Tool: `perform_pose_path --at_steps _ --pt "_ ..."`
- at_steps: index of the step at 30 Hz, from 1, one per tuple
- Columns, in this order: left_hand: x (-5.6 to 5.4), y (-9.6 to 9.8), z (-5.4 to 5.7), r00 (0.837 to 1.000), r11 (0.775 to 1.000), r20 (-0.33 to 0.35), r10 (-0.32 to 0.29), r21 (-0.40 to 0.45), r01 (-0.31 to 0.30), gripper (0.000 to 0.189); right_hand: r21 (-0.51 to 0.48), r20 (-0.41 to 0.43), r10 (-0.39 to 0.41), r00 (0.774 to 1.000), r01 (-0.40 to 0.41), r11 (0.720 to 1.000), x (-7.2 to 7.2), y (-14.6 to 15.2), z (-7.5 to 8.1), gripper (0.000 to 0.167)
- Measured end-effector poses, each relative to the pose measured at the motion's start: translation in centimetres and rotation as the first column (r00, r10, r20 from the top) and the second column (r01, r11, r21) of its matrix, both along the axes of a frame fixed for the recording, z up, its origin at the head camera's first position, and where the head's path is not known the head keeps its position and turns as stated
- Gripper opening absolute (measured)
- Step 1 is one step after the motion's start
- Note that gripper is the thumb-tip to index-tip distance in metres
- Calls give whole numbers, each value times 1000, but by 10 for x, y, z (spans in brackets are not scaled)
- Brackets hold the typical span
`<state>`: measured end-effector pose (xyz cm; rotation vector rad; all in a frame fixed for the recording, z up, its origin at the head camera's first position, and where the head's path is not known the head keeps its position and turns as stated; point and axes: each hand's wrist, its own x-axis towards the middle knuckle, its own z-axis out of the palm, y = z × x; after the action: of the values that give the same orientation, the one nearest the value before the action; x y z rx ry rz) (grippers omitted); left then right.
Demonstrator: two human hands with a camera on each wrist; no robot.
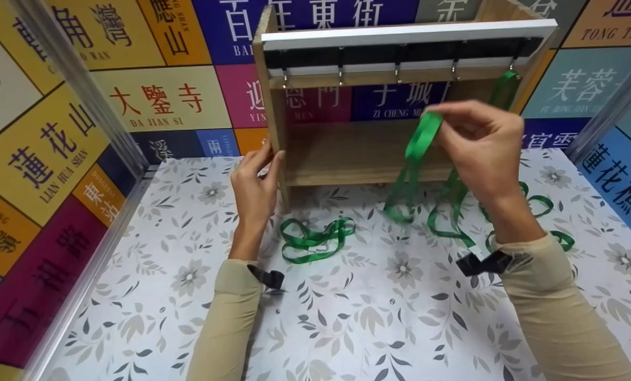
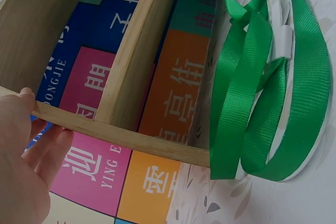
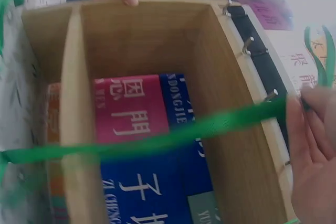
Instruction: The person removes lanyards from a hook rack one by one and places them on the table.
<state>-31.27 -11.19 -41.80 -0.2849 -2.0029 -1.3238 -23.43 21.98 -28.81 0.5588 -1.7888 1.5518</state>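
My left hand [image 1: 254, 185] grips the left side board of a wooden rack [image 1: 347, 153], thumb in front and fingers behind. Pinched between my right thumb and fingers is the top loop of a green lanyard [image 1: 421, 138], whose lower end dangles in front of the rack. That right hand [image 1: 485, 145] is just below the row of metal hooks [image 1: 397, 71]. On the rightmost hook hangs another green lanyard [image 1: 504, 90], partly covered by the hand. The right wrist view shows the held ribbon [image 3: 210, 129] stretched across, blurred.
A coiled green lanyard [image 1: 315, 241] lies on the floral tabletop [image 1: 347, 317] before the rack's left end. More green ribbon [image 1: 561, 241] lies by the right wrist. Behind stands a wall of coloured signs [image 1: 156, 98], with clear upright strips [image 1: 90, 100] at the corners.
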Motion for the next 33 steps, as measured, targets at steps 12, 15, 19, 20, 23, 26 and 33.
perform_pose_path --at_steps 12,15,19,20,23,26,33 --pt "-1 0 0 1000 1000 4 6 2 -6 45 268 288 180 941 -259 928 8 31 -55 15" --pt "-1 0 0 1000 1000 2 8 4 -8 45 476 322 -45 946 -120 871 0 41 -68 16" --pt "-1 1 0 1000 1000 -5 3 2 -3 45 615 245 -214 945 19 788 -12 48 -86 17" --pt "-1 1 0 1000 1000 -5 0 4 0 45 635 225 -232 946 38 772 -15 48 -90 18" --pt "-2 0 1 1000 1000 6 2 1 -2 46 683 200 -215 956 21 730 -23 43 -104 21" --pt "-1 0 1 1000 1000 30 8 3 -9 46 734 216 -160 963 -52 677 -29 34 -119 24" --pt "1 0 1 999 1000 46 9 1 -9 47 794 345 -32 938 -274 543 -32 20 -147 23"
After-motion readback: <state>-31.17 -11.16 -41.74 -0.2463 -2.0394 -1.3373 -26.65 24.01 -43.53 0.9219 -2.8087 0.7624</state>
